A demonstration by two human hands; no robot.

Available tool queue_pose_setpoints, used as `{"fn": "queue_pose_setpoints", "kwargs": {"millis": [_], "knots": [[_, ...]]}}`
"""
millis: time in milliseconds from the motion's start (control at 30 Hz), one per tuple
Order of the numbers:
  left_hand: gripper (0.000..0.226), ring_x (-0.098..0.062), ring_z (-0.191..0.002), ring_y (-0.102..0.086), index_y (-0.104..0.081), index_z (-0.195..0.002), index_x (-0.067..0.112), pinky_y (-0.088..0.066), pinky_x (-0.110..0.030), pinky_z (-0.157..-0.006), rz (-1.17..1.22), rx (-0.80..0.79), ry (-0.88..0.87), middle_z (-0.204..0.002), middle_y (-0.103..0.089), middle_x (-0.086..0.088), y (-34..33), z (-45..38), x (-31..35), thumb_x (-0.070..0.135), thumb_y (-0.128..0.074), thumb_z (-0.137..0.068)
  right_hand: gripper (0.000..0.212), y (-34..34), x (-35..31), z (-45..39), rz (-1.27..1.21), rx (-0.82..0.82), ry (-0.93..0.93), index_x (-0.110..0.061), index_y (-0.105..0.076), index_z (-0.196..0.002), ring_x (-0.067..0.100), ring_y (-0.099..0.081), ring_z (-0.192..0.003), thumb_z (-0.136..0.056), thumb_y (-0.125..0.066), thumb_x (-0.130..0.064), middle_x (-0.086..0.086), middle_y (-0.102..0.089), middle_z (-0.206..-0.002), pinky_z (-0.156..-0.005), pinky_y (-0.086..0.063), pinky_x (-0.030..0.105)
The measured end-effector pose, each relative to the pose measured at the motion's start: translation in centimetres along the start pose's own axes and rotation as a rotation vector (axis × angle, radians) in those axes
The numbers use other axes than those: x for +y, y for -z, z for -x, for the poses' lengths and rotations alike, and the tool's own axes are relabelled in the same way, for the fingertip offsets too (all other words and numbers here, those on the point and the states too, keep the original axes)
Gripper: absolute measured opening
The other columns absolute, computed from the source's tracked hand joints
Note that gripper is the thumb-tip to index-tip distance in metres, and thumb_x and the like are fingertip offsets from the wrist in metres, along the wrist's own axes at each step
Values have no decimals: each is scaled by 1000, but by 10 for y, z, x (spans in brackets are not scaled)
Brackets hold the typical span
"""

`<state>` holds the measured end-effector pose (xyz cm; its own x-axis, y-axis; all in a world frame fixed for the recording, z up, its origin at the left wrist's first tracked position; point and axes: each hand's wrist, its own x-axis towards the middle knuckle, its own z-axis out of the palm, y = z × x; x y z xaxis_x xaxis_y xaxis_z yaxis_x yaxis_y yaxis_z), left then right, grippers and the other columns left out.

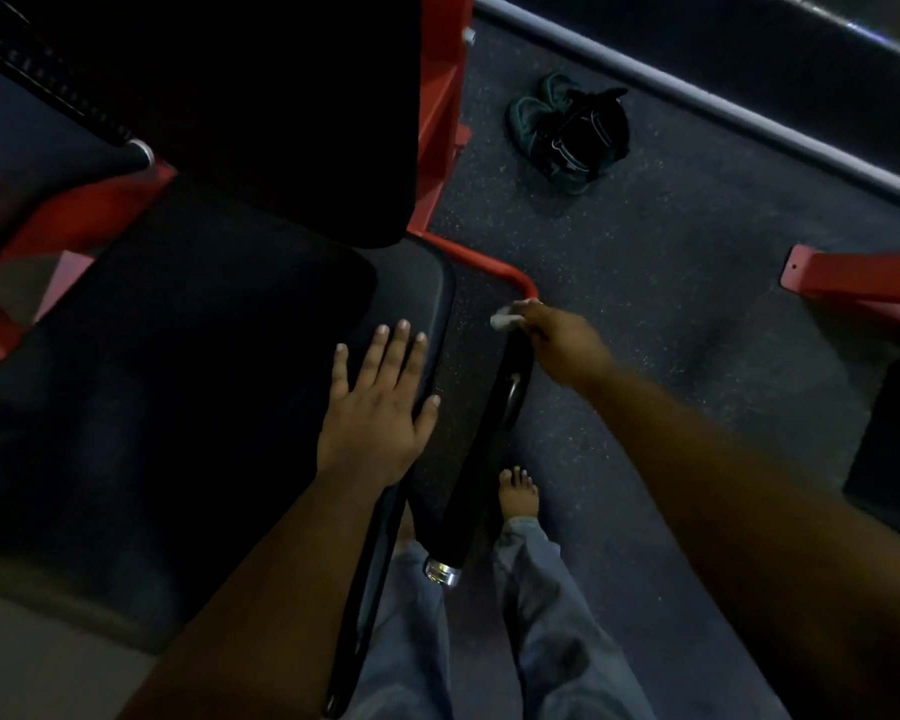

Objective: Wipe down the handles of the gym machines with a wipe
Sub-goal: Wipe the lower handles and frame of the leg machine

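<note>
My right hand (557, 340) pinches the crumpled white wipe (505, 317) at the top of the long black foam-covered handle (481, 454); its length looks unwiped. My left hand (378, 402) rests flat, fingers spread, on the black padded seat (178, 356).

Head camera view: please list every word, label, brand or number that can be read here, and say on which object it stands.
None can be read.
The black padded seat, the red metal frame and the long black handle grip show no lettering.
The dark shoes with light trim on the floor may carry marks, but they are too blurred to tell.
The white wipe is plain.
</note>
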<state>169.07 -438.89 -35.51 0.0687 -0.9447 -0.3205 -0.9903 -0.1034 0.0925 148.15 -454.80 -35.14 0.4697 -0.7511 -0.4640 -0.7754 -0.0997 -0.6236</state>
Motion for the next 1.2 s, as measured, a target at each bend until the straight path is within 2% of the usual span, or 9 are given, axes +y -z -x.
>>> {"fn": "queue_pose_setpoints", "kwargs": {"millis": [100, 167, 267, 400, 467, 600, 733, 967, 1200], "knots": [[72, -22, -160, 1, -6, -165, 20, -6, -61, -125, -4, -7, -2, -173, -1, -4, 1, -1, 0, 55, -24, -105, 32, -3, -13, 14, -165, 73, 7, -11, -64, -129, -23, -49, -114, -102, -49, 0, -12, -60, -124, -102, -36, 4], [71, -22, -160, 1, -6, -165, 20, -5, -61, -125, -11, -14, 2, -173, 0, -4, 2, -1, 1, 54, -25, -106, 40, -23, -27, 60, -131, 165, 82, -12, -59, -137, -11, -46, -129, -101, -49, 1, -3, -57, -137, -109, -29, 6], [73, -23, -160, 1, -7, -165, 19, -7, -62, -124, -10, -13, 6, -173, 0, -5, 1, -1, 0, 53, -30, -106, 49, -64, -33, 122, -130, 197, 211, -12, -50, -145, 21, -32, -150, -98, -48, 1, 4, -38, -159, -123, -30, 36], [72, -23, -160, 0, -9, -165, 18, -7, -62, -124, 2, -11, 9, -173, -2, -5, 4, -1, 1, 52, -30, -106, 39, -94, -51, 187, -179, 56, 283, -11, -62, -136, 10, -20, -154, -110, -38, -28, 6, -46, -155, -125, -10, 23], [72, -23, -160, 1, -8, -165, 19, -6, -61, -125, -3, -18, 13, -173, 0, -5, 5, -1, 2, 53, -30, -106, 39, -81, -56, 189, -228, 94, 328, -21, -62, -137, 14, -31, -151, -111, -36, -32, 7, -51, -151, -126, -16, 33], [72, -23, -160, 2, -6, -165, 19, -6, -61, -124, 0, -22, 12, -173, 0, -5, 5, -2, 2, 53, -28, -106, 60, -36, -41, 127, -339, 413, 176, -31, -57, -140, 10, -47, -139, -96, -46, 9, -14, -53, -147, -119, -36, 41], [72, -24, -160, 1, -5, -165, 19, -7, -62, -124, -5, -18, 10, -173, 0, -6, 5, -1, 2, 53, -27, -105, 49, -44, -35, 77, -252, 279, -47, -10, -57, -142, 15, -39, -145, -96, -48, 5, 4, -48, -154, -122, -32, 38], [75, -24, -160, 1, -5, -165, 19, -6, -62, -124, -1, -21, 15, -173, 1, -6, 3, -1, 1, 53, -29, -104, 45, -123, -62, 193, -261, 134, 126, -20, -52, -146, 19, -20, -155, -110, -30, -34, 6, -37, -162, -126, -20, 35], [73, -24, -160, 1, -6, -165, 19, -6, -62, -125, 4, -9, 11, -173, 1, -5, 3, -1, 1, 53, -29, -105, 41, -77, -65, 219, -253, 30, 329, -10, -64, -127, 27, -52, -134, -112, -31, -30, 9, -59, -139, -117, -36, 38]]}}
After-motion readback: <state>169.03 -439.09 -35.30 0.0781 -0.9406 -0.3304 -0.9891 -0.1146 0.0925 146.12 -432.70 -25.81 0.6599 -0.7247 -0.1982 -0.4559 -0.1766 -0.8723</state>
